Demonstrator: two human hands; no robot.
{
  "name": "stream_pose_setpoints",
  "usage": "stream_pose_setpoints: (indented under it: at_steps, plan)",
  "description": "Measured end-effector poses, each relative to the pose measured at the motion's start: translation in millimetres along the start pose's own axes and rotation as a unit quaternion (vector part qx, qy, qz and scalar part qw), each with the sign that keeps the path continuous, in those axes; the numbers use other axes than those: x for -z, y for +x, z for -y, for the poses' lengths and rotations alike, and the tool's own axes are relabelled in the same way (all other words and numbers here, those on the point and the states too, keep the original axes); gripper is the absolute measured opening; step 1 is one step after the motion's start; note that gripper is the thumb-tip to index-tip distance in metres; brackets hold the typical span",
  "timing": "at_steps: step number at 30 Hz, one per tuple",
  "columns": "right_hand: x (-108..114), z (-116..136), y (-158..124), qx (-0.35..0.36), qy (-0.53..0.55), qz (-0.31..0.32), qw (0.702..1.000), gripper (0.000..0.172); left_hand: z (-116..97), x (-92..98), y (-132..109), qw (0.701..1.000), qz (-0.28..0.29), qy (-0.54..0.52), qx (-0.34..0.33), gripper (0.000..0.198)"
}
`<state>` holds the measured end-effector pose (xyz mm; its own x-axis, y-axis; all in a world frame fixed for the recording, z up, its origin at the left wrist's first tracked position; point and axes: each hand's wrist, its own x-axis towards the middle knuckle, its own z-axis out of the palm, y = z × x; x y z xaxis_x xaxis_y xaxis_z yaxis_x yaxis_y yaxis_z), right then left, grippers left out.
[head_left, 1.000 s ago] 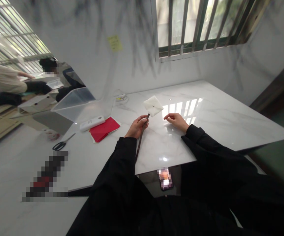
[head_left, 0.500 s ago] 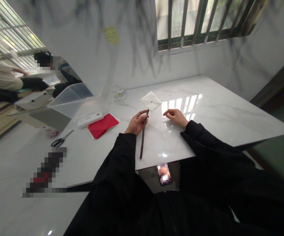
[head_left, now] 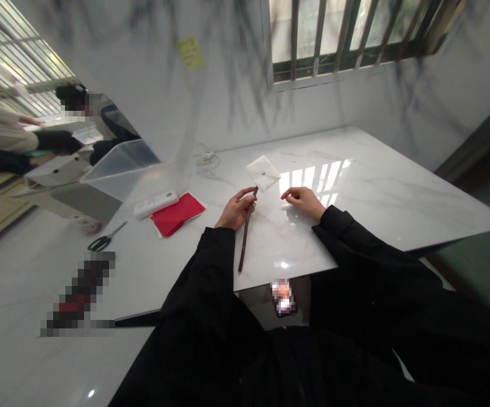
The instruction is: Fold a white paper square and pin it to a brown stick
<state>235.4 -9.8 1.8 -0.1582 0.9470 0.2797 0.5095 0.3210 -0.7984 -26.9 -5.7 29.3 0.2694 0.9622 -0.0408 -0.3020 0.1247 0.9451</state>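
My left hand is closed around the upper part of a thin dark brown stick. At the stick's top sits a square of folded white paper with a small shiny stud at its middle, like a paper pinwheel. The stick slants down toward the table's near edge. To the right, my right hand hovers over the table, apart from the pinwheel. Its index finger points left, the other fingers are partly curled, and nothing shows in it.
Red paper sheets, a white oblong case and black-handled scissors lie to the left on the marble-patterned table. A clear plastic bin stands behind them. A tiny shiny piece lies farther back. Other people sit at far left.
The stick's lower end has swung slightly left and the paper head has shifted a little to the right. My right hand has stayed nearly still.
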Motion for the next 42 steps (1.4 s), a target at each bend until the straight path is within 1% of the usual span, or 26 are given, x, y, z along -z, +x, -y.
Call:
stream_pose_setpoints:
  at_steps: [13,23,42]
  plan:
    - [1.4,0.2,1.3,0.003,0.005,-0.008,1.000,0.031,0.2,1.6,0.9,1.000,0.002,-0.004,-0.001,0.051]
    - [0.8,-2.1,2.2,-0.008,0.017,0.002,1.000,0.031,0.2,2.3,0.7,1.000,0.001,-0.004,0.000,0.053]
    - [2.1,4.6,0.3,-0.007,0.001,0.008,1.000,0.030,0.2,-0.3,-0.6,1.000,0.009,0.001,0.002,0.051]
